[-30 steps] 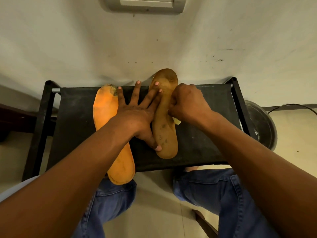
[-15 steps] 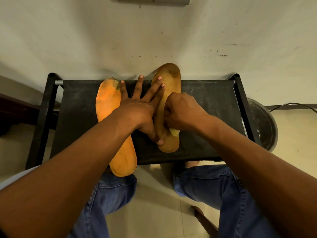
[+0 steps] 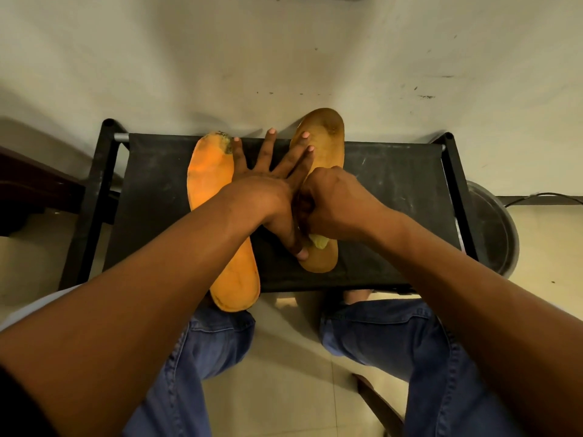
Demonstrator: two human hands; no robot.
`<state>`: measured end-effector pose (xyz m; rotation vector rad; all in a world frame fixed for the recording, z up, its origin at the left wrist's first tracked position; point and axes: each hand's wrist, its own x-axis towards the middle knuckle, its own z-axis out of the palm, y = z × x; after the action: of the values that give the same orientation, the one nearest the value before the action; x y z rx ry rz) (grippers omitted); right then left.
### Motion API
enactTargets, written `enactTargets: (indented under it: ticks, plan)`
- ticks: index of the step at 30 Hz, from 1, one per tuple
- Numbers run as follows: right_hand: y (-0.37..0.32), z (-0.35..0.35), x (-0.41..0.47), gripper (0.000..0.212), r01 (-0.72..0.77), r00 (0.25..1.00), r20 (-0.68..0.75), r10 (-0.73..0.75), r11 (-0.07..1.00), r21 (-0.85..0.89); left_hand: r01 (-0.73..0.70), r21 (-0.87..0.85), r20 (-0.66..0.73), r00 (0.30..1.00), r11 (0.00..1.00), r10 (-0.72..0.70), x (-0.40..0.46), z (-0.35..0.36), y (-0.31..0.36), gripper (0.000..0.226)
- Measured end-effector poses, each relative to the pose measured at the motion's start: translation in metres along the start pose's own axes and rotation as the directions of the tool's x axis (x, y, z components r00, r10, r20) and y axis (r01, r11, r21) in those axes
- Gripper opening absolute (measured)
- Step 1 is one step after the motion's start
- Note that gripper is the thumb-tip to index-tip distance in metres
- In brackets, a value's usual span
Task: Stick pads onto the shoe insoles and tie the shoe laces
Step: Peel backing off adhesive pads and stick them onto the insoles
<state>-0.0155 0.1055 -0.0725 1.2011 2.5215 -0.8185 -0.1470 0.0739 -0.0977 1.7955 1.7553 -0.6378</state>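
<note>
Left hand point(image 3: 268, 197) flat, fingers splayed across brown insole point(image 3: 328, 143) on black stool point(image 3: 394, 216) — likely pinning it against sliding. Right hand point(image 3: 337, 206) fist-curled, pressing yellow pad point(image 3: 319, 240) onto insole heel area. Orange insole point(image 3: 214, 184) alongside — untouched, overhanging near edge.

Matt, scuffed insole point(image 3: 328, 146); dusty cloth stool top point(image 3: 388, 190)
</note>
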Motion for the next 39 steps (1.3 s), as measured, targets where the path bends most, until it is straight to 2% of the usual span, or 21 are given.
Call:
enactTargets:
  ticks: [4,7,9,13,15,22,24,31,36,39]
  plan:
    - [-0.003,0.0,-0.006,0.011,0.025,0.981,0.191,-0.013,0.998,-0.063,-0.004,0.039,-0.001,1.0,0.999,0.004,0.0,0.0,-0.001,0.171]
    - [-0.006,0.0,-0.014,0.02,0.073,0.96,0.276,-0.037,0.99,-0.121,-0.002,0.042,-0.001,1.0,0.999,0.003,0.0,0.0,-0.002,0.172]
    - [-0.006,0.001,-0.014,0.019,0.082,0.964,0.261,-0.048,0.989,-0.122,-0.004,0.037,0.003,1.0,0.999,0.004,0.0,0.0,-0.004,0.17]
    - [-0.001,0.002,-0.005,0.014,0.035,0.996,0.088,-0.028,0.997,-0.074,-0.009,0.038,0.004,1.0,0.999,0.008,0.001,-0.001,-0.006,0.165]
    - [-0.001,0.001,-0.003,0.014,0.043,0.998,0.054,-0.039,0.997,-0.07,-0.008,0.036,0.004,1.0,0.999,0.008,0.001,0.0,-0.006,0.164]
    - [-0.003,-0.002,-0.015,0.023,0.063,0.942,0.335,0.004,0.98,-0.188,-0.021,0.029,-0.001,1.0,0.999,0.021,0.0,-0.001,-0.006,0.165]
    - [0.001,-0.003,-0.017,0.023,0.059,0.94,0.341,0.015,0.977,-0.205,-0.026,0.027,0.0,1.0,0.999,0.026,0.001,0.0,-0.006,0.164]
    - [0.021,-0.013,-0.009,0.03,-0.026,0.983,0.178,0.048,0.992,-0.123,-0.022,0.025,-0.008,1.0,0.999,0.022,0.003,0.002,-0.003,0.164]
    - [0.014,-0.005,-0.012,0.015,0.007,0.928,0.372,0.024,0.997,-0.082,-0.018,0.018,-0.017,1.0,1.0,0.018,0.002,0.003,-0.002,0.165]
    - [0.01,-0.001,-0.014,0.016,0.058,0.911,0.413,-0.013,0.994,-0.098,-0.02,0.011,-0.019,1.0,1.0,0.02,0.001,0.003,-0.003,0.165]
